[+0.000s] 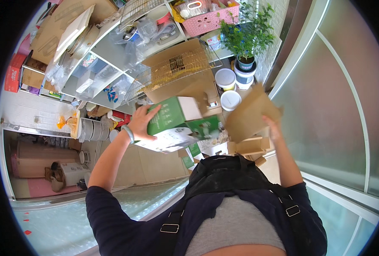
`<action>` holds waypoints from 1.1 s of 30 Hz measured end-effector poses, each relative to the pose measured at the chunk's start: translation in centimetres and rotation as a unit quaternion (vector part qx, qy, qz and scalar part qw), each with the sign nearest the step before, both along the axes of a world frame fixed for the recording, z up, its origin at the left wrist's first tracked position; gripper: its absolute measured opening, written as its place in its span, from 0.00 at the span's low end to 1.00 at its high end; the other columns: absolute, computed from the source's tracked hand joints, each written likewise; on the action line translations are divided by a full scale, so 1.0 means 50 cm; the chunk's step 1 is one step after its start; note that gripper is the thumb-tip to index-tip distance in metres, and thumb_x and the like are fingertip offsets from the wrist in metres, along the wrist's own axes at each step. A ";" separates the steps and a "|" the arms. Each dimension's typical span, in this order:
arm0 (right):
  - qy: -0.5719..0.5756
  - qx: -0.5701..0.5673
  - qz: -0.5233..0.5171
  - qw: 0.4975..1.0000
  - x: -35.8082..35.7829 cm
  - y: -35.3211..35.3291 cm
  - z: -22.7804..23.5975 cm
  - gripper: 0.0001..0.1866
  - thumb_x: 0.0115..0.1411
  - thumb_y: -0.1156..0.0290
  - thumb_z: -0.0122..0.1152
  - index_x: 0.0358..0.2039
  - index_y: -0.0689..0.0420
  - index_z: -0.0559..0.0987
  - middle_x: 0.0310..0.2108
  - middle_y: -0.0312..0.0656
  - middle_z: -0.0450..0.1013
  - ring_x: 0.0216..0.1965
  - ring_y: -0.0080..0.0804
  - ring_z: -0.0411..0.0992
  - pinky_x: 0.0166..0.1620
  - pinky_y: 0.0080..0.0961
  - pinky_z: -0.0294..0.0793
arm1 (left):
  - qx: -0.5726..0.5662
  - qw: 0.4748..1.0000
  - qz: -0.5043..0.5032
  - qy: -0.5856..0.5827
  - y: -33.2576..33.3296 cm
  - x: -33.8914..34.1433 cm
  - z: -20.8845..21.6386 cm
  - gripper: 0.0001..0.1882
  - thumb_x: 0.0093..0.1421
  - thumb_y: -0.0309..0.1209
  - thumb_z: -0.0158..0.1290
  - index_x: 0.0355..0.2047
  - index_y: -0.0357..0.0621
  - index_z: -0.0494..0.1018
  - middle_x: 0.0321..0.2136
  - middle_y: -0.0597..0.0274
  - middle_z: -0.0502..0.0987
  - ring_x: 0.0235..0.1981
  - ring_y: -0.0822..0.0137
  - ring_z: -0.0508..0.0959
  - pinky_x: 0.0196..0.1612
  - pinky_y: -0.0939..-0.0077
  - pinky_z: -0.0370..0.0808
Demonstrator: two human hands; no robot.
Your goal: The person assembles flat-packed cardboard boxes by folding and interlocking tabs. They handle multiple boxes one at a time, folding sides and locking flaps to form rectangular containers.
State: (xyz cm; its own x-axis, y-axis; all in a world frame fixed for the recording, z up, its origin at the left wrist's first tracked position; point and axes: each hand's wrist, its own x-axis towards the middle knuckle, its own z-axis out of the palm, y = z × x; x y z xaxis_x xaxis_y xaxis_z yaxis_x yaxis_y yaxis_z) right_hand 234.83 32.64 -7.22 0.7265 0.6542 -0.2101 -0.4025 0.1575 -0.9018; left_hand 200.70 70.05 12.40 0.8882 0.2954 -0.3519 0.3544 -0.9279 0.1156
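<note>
My left hand (141, 123), with a pale band at its wrist, grips a green and white cardboard box (166, 116) from its left side, thumb and fingers spread over it. A flap of the box stands out toward the right. In my right hand (273, 128) is a flat piece of brown cardboard (251, 113), slightly blurred, pinched at its right edge and apart from the box. Below the two, in front of my body, lie opened brown cardboard boxes (251, 146) and another green and white carton (193, 152), partly hidden by my black apron.
A large open brown carton (189, 83) with a wire rack (178, 64) stands ahead. White shelves (108, 53) hold bagged goods at the left. White lidded tubs (231, 100) and a potted plant (245, 34) stand right of the carton. Frosted glass doors (326, 106) close the right side.
</note>
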 end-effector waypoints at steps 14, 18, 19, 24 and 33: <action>-0.333 -0.332 0.295 0.832 -0.149 0.022 -0.139 0.53 0.47 0.54 0.74 0.68 0.57 0.54 0.68 0.54 0.50 0.70 0.53 0.46 0.69 0.45 0.46 | -0.553 0.618 0.556 0.058 0.073 -0.148 -0.197 0.44 0.53 0.62 0.54 0.63 0.47 0.64 0.62 0.53 0.66 0.59 0.56 0.69 0.57 0.49 0.68; -0.467 -0.127 0.273 0.831 -0.209 0.085 -0.029 0.46 0.48 0.55 0.72 0.65 0.54 0.62 0.67 0.50 0.56 0.69 0.53 0.49 0.69 0.50 0.45 | -0.588 0.483 0.644 0.082 0.002 -0.133 -0.225 0.42 0.56 0.64 0.49 0.63 0.51 0.64 0.64 0.53 0.63 0.61 0.49 0.65 0.57 0.33 0.61; -0.530 -0.139 0.289 0.785 -0.215 0.096 -0.008 0.45 0.49 0.56 0.71 0.65 0.54 0.62 0.67 0.48 0.57 0.69 0.53 0.50 0.69 0.50 0.45 | -0.593 0.486 0.637 0.085 -0.018 -0.122 -0.239 0.43 0.55 0.65 0.49 0.64 0.52 0.63 0.65 0.52 0.62 0.62 0.47 0.64 0.56 0.31 0.60; -0.565 -0.129 0.402 0.709 -0.222 0.169 0.017 0.45 0.47 0.61 0.72 0.64 0.54 0.63 0.66 0.45 0.59 0.66 0.51 0.56 0.69 0.49 0.49 | -0.647 0.467 0.590 0.120 -0.098 -0.066 -0.314 0.46 0.53 0.67 0.49 0.65 0.54 0.61 0.65 0.53 0.60 0.61 0.44 0.63 0.55 0.28 0.59; -0.441 -0.154 0.606 0.644 -0.161 0.201 -0.062 0.59 0.42 0.62 0.77 0.70 0.52 0.50 0.70 0.52 0.47 0.70 0.54 0.47 0.68 0.43 0.51 | -0.532 0.516 0.657 0.138 -0.080 0.019 -0.412 0.51 0.45 0.67 0.56 0.65 0.52 0.61 0.65 0.42 0.56 0.63 0.40 0.59 0.58 0.25 0.52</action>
